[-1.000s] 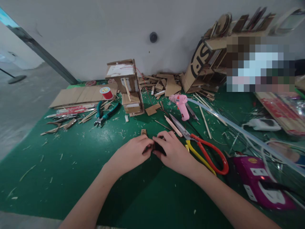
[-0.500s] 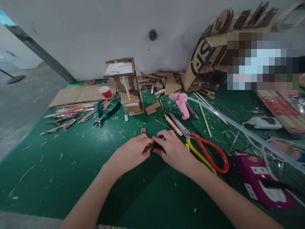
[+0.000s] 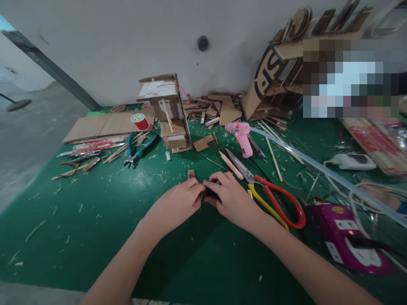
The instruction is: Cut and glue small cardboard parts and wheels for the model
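In the middle of the table, my left hand and my right hand meet at the fingertips. A small brown cardboard piece with a dark hole pokes out beyond my left fingers, which are closed on it. My right fingers are curled, thumb below, pressed close to the left fingertips; what they pinch is mostly hidden. Just right of my right hand lie large scissors with red and yellow handles, beside a pale wooden strip. A pink glue gun with a long clear glue stick rests behind them.
A cardboard model stands at the back, near a red thread spool and green-handled pliers. Cardboard scraps and a cardboard shelf line the wall. A purple power strip with cables sits at right; a blurred-out person is behind.
Both hands stay together at nearly the same spot. The left fingers have closed a little more toward the right ones. The view has shifted slightly.
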`<state>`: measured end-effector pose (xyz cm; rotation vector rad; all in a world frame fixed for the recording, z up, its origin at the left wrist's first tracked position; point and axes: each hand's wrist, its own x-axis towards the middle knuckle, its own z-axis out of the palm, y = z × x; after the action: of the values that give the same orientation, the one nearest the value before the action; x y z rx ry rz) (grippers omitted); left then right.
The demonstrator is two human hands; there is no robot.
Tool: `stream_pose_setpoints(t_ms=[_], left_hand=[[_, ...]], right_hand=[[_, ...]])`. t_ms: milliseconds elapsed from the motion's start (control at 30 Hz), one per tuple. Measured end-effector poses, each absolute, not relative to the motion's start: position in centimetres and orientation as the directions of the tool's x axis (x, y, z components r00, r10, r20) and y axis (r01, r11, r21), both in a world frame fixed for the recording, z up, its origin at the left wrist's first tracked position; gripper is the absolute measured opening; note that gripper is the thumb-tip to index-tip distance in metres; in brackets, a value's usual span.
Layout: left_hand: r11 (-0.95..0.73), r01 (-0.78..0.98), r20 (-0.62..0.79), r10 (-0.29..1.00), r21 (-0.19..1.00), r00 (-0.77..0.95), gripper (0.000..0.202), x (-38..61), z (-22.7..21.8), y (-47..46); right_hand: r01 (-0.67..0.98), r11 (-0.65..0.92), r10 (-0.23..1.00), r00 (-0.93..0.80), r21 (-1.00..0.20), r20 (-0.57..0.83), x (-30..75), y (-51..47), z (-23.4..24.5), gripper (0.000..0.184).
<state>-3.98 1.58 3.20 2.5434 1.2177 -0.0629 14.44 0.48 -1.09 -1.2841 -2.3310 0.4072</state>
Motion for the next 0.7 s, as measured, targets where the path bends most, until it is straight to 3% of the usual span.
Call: stream_pose_setpoints(t_ms=[400,700], left_hand=[[-0.679,0.727,-0.112,0.718,0.101,0.687,0.014,-3.86,2.80,1.09],[-0.687,0.719,-0.114,0.709,0.111,0.696,0.017,-3.31,3.38,1.10]], right_hand=[[0.717,0.518,0.853,-0.473,-0.467,0.219,14.38,0.55,-0.96,0.028],[0.714,0.529,0.848,-0.471,-0.459,0.244,14.46,0.54,-1.37,0.031]])
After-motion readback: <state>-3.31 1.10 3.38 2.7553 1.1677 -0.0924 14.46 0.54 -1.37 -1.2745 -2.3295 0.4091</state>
